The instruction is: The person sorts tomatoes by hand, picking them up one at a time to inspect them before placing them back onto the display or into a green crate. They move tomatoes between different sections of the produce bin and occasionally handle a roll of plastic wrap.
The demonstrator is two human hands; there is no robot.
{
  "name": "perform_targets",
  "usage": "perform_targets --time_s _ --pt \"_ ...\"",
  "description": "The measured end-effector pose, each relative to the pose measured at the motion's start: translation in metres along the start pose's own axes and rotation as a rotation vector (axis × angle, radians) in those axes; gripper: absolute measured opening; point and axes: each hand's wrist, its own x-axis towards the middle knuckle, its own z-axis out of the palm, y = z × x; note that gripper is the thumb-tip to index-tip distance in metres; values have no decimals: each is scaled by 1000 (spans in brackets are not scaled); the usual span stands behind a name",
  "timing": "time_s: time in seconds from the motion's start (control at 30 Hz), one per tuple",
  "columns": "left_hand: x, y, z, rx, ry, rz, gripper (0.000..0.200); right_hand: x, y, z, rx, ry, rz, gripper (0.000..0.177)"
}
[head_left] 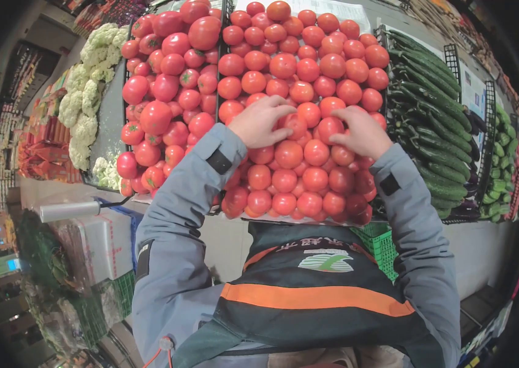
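A broad heap of red tomatoes (284,180) lies in front of me in rows. My left hand (262,122) curls its thumb and fingers around a tomato (294,126) in the middle of the heap. Just to the right, my right hand (360,132) has its fingertips and thumb closed on another tomato (330,128). Both held tomatoes rest among their neighbours, and the fingers partly cover those around them.
A black divider separates larger pinkish tomatoes (156,117) on the left. Cauliflower (84,98) lies farther left. Cucumbers (428,116) are stacked on the right. A green crate (382,250) sits below the display; a cart handle (69,211) juts in at lower left.
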Motion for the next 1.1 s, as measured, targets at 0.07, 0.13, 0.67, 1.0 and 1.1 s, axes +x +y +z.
perform_targets --time_s 0.07,0.13,0.67,1.0,1.1 --pt "6 4 9 -15 -42 9 50 -6 1 6 21 -33 9 62" --pt "8 2 18 33 -61 20 56 -7 -3 10 40 -42 66 66" --pt "15 9 15 -11 -90 -73 58 9 13 26 241 -54 -255 64" --pt "14 10 12 -44 -126 -76 61 9 14 39 135 98 -433 64" --pt "26 6 0 -71 -137 -29 51 4 10 37 116 89 -413 61"
